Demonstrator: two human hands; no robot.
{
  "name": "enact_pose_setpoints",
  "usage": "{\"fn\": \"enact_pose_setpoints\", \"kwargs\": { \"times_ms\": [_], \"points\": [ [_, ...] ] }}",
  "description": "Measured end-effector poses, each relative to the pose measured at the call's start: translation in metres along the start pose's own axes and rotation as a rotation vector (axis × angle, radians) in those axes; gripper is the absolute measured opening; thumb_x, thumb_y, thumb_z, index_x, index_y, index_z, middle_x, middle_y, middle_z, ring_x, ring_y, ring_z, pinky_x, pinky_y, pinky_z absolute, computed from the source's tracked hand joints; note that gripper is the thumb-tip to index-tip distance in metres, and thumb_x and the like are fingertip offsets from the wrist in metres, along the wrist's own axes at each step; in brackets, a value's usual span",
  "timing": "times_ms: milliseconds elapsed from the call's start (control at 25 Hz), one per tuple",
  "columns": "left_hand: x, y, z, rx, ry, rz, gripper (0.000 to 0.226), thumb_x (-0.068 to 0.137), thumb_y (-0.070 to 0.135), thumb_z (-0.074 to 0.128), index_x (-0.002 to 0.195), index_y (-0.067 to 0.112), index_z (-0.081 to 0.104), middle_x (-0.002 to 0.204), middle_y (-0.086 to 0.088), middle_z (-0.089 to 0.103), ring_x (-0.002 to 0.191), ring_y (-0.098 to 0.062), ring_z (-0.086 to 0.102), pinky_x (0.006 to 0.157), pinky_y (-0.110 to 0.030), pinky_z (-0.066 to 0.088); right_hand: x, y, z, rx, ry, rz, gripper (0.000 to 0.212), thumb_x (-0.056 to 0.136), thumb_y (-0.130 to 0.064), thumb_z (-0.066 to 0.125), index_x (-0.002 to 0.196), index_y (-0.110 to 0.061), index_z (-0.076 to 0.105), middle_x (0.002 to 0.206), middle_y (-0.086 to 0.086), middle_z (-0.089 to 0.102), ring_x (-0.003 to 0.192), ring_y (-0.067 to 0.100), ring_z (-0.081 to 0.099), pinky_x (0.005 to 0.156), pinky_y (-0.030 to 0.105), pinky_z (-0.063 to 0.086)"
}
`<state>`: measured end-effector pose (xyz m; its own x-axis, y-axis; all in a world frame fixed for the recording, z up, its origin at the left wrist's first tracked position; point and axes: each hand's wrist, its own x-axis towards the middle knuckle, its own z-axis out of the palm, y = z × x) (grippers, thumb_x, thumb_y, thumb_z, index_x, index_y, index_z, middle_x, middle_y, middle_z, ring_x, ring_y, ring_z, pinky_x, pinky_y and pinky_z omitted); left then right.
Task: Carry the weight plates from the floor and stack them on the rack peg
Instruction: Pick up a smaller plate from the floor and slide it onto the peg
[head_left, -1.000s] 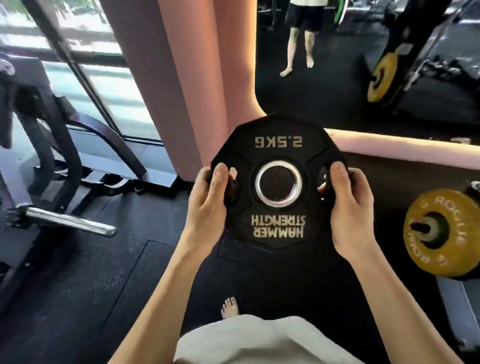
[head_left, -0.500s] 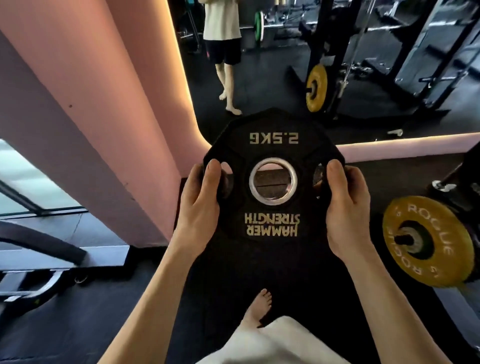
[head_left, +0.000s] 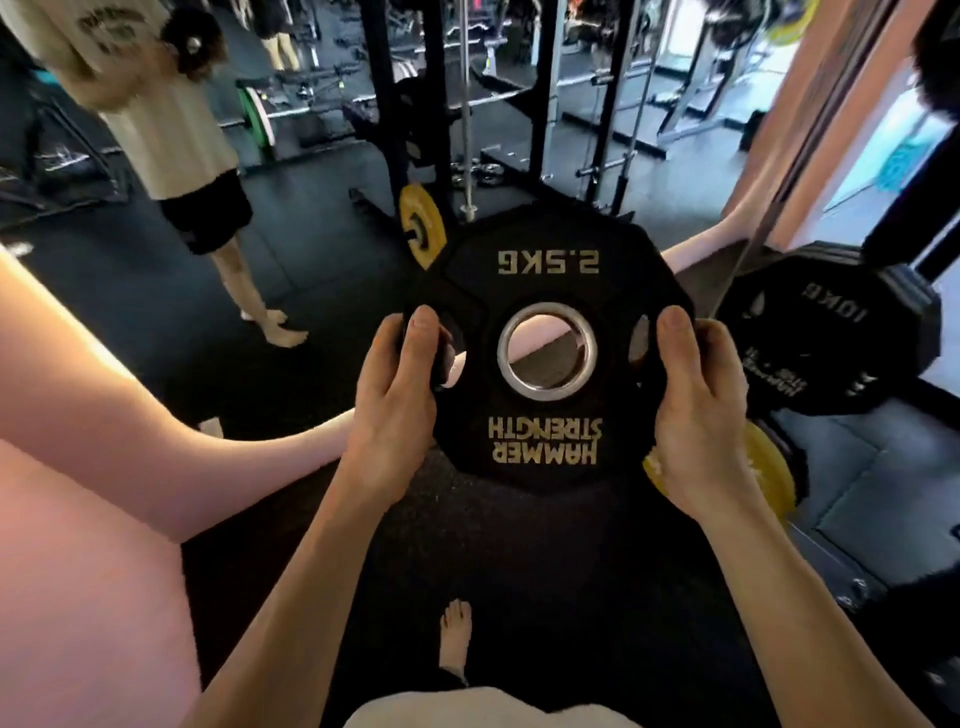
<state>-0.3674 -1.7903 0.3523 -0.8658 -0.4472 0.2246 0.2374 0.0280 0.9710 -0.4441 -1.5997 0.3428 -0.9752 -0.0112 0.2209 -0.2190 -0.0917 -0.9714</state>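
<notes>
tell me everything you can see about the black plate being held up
The black plate is many-sided and matte, rubber-coated by the look of it, with a shiny metal ring round its centre hole and a grip slot at each side. Gold lettering, upside down to the camera, reads 2.5KG and HAMMER STRENGTH. It is held upright off the floor, face to the camera, left hand and right hand gripping its side edges.

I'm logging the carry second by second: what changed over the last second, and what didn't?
The view swung right: the window and bench left the frame, and a black 10KG plate came into view at right. The yellow plate now sits mostly hidden behind the right hand. Unchanged: the left hand and right hand grip the 2.5KG plate by its side slots, lettering upside down.
</notes>
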Motion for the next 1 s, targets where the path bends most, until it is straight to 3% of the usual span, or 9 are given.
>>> {"fn": "enact_pose_setpoints", "kwargs": {
  "times_ms": [120,200,280,360,440,520,680,800,1000],
  "points": [
    [0.072,-0.003,0.026,-0.062,-0.137,0.030,0.049,0.096,0.049,0.049,0.094,0.001,0.054,0.086,-0.018,0.054,0.078,-0.028,0.052,0.074,-0.041,0.047,0.043,-0.008,0.000,-0.064,0.194,-0.094,0.025,0.097,-0.045,0.053,0.079,-0.027,0.053,0.075,-0.012,0.055,0.069,-0.002,0.053,0.066,0.019,0.045],
    [0.115,0.000,0.046,-0.102,-0.253,0.049,0.045,0.096,0.049,0.048,0.094,0.005,0.055,0.086,-0.017,0.053,0.081,-0.022,0.052,0.076,-0.045,0.049,0.070,-0.019,-0.002,-0.118,0.310,-0.153,0.024,0.100,-0.038,0.050,0.080,-0.026,0.053,0.076,-0.011,0.055,0.067,-0.006,0.053,0.065,0.015,0.044],
    [0.152,0.008,0.068,-0.133,-0.342,0.068,0.045,0.096,0.048,0.047,0.096,0.004,0.056,0.092,-0.023,0.056,0.086,-0.023,0.055,0.082,-0.054,0.050,0.094,-0.033,-0.004,-0.167,0.408,-0.194,0.025,0.100,-0.042,0.050,0.081,-0.026,0.054,0.079,-0.008,0.058,0.073,0.001,0.056,0.070,0.023,0.047],
    [0.190,0.022,0.093,-0.165,-0.417,0.105,0.037,0.099,0.044,0.046,0.088,0.009,0.056,0.083,-0.013,0.055,0.079,-0.017,0.053,0.074,-0.043,0.047,0.118,-0.050,-0.008,-0.188,0.509,-0.257,0.028,0.096,-0.049,0.051,0.079,-0.026,0.053,0.076,-0.008,0.059,0.074,0.007,0.057,0.072,0.035,0.049],
    [0.224,0.035,0.120,-0.195,-0.500,0.160,0.039,0.098,0.045,0.045,0.089,0.008,0.057,0.081,-0.012,0.056,0.077,-0.016,0.053,0.072,-0.039,0.045,0.140,-0.069,-0.014,-0.195,0.590,-0.313,0.029,0.098,-0.045,0.050,0.077,-0.025,0.050,0.063,-0.016,0.059,0.064,0.001,0.056,0.064,0.027,0.045],
    [0.250,0.052,0.148,-0.229,-0.562,0.202,0.039,0.096,0.047,0.045,0.093,0.010,0.058,0.082,-0.011,0.058,0.079,-0.015,0.055,0.075,-0.040,0.046,0.160,-0.090,-0.021,-0.221,0.643,-0.357,0.028,0.100,-0.042,0.048,0.078,-0.026,0.050,0.058,-0.020,0.059,0.059,-0.005,0.055,0.061,0.020,0.044],
    [0.289,0.088,0.208,-0.369,-0.619,0.258,0.029,0.103,0.034,0.043,0.084,0.015,0.053,0.065,0.011,0.051,0.062,-0.004,0.048,0.062,-0.019,0.042,0.200,-0.132,-0.043,-0.257,0.739,-0.465,0.027,0.099,-0.046,0.049,0.080,-0.027,0.052,0.062,-0.022,0.061,0.064,-0.004,0.057,0.065,0.022,0.048],
    [0.314,0.116,0.253,-0.383,-0.641,0.367,0.033,0.102,0.040,0.043,0.078,0.018,0.050,0.063,0.009,0.047,0.061,-0.007,0.044,0.062,-0.024,0.037,0.231,-0.167,-0.065,-0.283,0.782,-0.552,0.027,0.101,-0.040,0.046,0.081,-0.022,0.048,0.053,-0.023,0.057,0.054,-0.007,0.054,0.052,0.012,0.044],
    [0.348,0.158,0.329,-0.442,-0.649,0.488,0.039,0.098,0.048,0.044,0.073,0.020,0.048,0.060,0.011,0.046,0.058,-0.008,0.042,0.060,-0.028,0.034,0.283,-0.216,-0.114,-0.351,0.791,-0.681,0.027,0.099,-0.046,0.048,0.089,-0.022,0.055,0.073,-0.010,0.064,0.068,0.001,0.062,0.067,0.027,0.053]
  ]
}}
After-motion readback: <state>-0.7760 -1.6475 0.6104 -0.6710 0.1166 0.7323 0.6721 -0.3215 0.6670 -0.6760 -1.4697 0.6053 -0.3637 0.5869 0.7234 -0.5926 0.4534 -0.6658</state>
